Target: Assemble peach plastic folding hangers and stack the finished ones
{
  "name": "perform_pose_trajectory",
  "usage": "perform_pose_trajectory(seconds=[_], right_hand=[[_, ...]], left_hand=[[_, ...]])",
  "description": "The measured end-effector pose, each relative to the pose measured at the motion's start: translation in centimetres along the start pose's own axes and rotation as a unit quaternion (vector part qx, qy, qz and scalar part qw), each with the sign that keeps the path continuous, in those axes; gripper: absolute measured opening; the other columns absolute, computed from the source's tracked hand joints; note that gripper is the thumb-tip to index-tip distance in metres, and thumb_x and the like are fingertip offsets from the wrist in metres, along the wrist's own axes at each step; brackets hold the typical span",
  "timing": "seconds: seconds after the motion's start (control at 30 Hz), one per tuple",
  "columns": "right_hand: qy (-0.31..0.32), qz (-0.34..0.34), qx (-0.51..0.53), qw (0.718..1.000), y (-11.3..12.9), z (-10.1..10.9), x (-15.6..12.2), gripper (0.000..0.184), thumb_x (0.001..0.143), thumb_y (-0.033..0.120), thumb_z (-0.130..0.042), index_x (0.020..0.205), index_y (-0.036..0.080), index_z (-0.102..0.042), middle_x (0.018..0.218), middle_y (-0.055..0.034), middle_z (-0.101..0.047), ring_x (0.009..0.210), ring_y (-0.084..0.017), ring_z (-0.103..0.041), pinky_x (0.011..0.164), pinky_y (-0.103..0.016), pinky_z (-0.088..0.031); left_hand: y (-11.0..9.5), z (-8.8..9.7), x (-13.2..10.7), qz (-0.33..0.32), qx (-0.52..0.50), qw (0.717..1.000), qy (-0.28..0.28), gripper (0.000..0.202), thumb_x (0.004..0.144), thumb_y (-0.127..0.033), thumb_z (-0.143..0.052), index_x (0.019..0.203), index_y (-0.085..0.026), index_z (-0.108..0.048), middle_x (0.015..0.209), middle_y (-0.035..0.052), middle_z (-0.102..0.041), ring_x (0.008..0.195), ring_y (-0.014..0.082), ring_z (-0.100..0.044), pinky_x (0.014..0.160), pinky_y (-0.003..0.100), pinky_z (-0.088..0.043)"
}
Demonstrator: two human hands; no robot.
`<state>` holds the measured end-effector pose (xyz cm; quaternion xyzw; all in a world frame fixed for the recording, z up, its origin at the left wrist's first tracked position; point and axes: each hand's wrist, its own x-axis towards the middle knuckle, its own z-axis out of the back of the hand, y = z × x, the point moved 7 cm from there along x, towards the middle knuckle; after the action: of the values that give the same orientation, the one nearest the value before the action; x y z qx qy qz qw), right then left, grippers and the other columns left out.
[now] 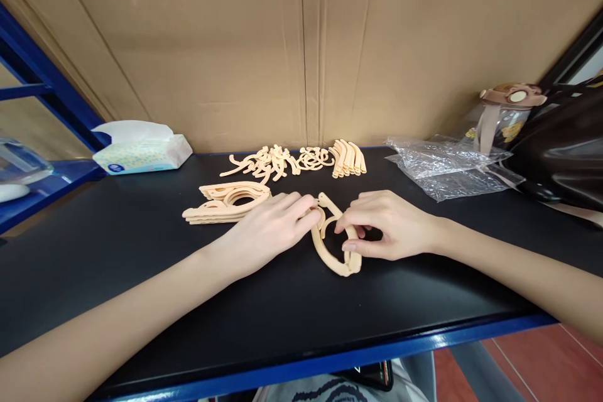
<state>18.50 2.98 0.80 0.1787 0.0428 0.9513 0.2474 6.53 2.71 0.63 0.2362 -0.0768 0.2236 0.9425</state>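
Note:
A beige plastic folding clothes hanger (pixel 330 259) lies between my hands on the black tabletop, its arms bent toward each other around a curved hook piece. My left hand (pixel 285 223) pinches the hanger's upper left part, and its fingertips hide the spot it grips. From the other side, my right hand (pixel 384 226) has thumb and fingers closed on the right arm. Just beyond my left hand sits a stack of similar folded hangers (pixel 217 210), partly covered by that hand.
Along the cardboard wall lie loose small beige parts (pixel 271 162), curved hook pieces (pixel 315 158) and a row of hanger arms (pixel 348 158). A tissue pack (pixel 141 154) stands at left. Clear plastic bags (pixel 447 166), a bottle (pixel 506 116) and a black bag (pixel 560 144) occupy the right.

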Motion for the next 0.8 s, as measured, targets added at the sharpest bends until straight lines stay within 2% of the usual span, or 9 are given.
perform_pose_trajectory(seconds=[0.13,0.27,0.37,0.43,0.53,0.63,0.7,0.8], right_hand=[[0.013,0.013,-0.005,1.0,0.8,-0.5,0.0,0.028,0.089,0.042,-0.049,0.085,0.018,-0.063,0.058,0.0017,-0.056,0.056,-0.011,-0.048,0.058,-0.025,-0.033],[0.017,0.029,-0.016,0.999,1.3,-1.0,0.0,0.029,0.09,0.044,-0.048,0.084,0.018,-0.061,0.059,0.0016,-0.057,0.055,-0.011,-0.047,0.056,-0.025,-0.031],[0.008,0.046,-0.031,0.998,1.8,-1.2,0.1,0.027,0.091,0.041,-0.048,0.082,0.018,-0.059,0.065,0.001,-0.061,0.058,-0.011,-0.048,0.057,-0.025,-0.031],[-0.002,0.06,-0.037,0.997,2.1,-1.3,0.0,0.026,0.092,0.039,-0.047,0.08,0.018,-0.058,0.066,0.0012,-0.062,0.059,-0.011,-0.049,0.057,-0.025,-0.031],[-0.029,0.063,-0.063,0.996,2.2,-1.1,0.0,0.032,0.093,0.039,-0.046,0.071,0.018,-0.056,0.059,0.0018,-0.057,0.054,-0.01,-0.045,0.055,-0.025,-0.031],[-0.078,0.02,-0.092,0.992,1.1,-0.2,0.1,0.038,0.094,0.037,-0.042,0.063,0.017,-0.054,0.054,0.0023,-0.049,0.05,-0.01,-0.04,0.055,-0.026,-0.031],[-0.106,-0.028,-0.091,0.99,-0.3,0.4,0.1,0.036,0.095,0.032,-0.041,0.067,0.017,-0.057,0.059,0.0009,-0.051,0.056,-0.011,-0.045,0.057,-0.025,-0.035],[-0.1,-0.076,-0.078,0.989,-2.5,0.3,0.1,0.023,0.094,0.027,-0.044,0.102,0.018,-0.063,0.092,-0.0047,-0.062,0.086,-0.016,-0.055,0.074,-0.026,-0.043]], left_hand=[[0.4,-0.4,0.0,0.017,-0.042,0.999,0.008,0.019,0.092,-0.009,-0.038,0.096,-0.014,-0.056,0.095,0.0059,-0.058,0.081,0.018,-0.054,0.067,0.029,-0.043],[0.4,-0.1,0.2,0.051,-0.104,0.993,-0.019,0.022,0.096,-0.019,-0.037,0.094,-0.014,-0.058,0.086,0.0034,-0.059,0.076,0.0156,-0.055,0.065,0.028,-0.043],[0.1,0.2,0.4,0.081,-0.124,0.989,-0.023,0.021,0.094,-0.028,-0.043,0.09,-0.015,-0.059,0.084,0.0015,-0.059,0.073,0.0151,-0.055,0.062,0.027,-0.042],[-0.1,0.3,0.4,0.101,-0.124,0.987,-0.009,0.019,0.092,-0.031,-0.049,0.088,-0.016,-0.059,0.084,0.001,-0.059,0.072,0.0149,-0.055,0.059,0.027,-0.041],[-0.3,0.4,0.3,0.113,-0.121,0.986,0.02,0.015,0.091,-0.026,-0.05,0.087,-0.016,-0.061,0.086,0.001,-0.06,0.073,0.0147,-0.056,0.058,0.025,-0.041],[-0.7,0.5,0.2,0.083,-0.1,0.99,0.056,0.017,0.092,-0.019,-0.047,0.087,-0.016,-0.062,0.087,0.0023,-0.061,0.076,0.016,-0.057,0.059,0.025,-0.042],[-1.1,0.4,0.0,0.05,-0.079,0.992,0.081,0.015,0.089,-0.012,-0.048,0.09,-0.015,-0.063,0.089,0.0037,-0.061,0.078,0.0174,-0.058,0.061,0.027,-0.043],[-1.5,0.4,-0.2,0.018,-0.063,0.994,0.093,0.016,0.086,-0.008,-0.05,0.093,-0.014,-0.062,0.092,0.0048,-0.06,0.082,0.0186,-0.058,0.064,0.028,-0.044]])
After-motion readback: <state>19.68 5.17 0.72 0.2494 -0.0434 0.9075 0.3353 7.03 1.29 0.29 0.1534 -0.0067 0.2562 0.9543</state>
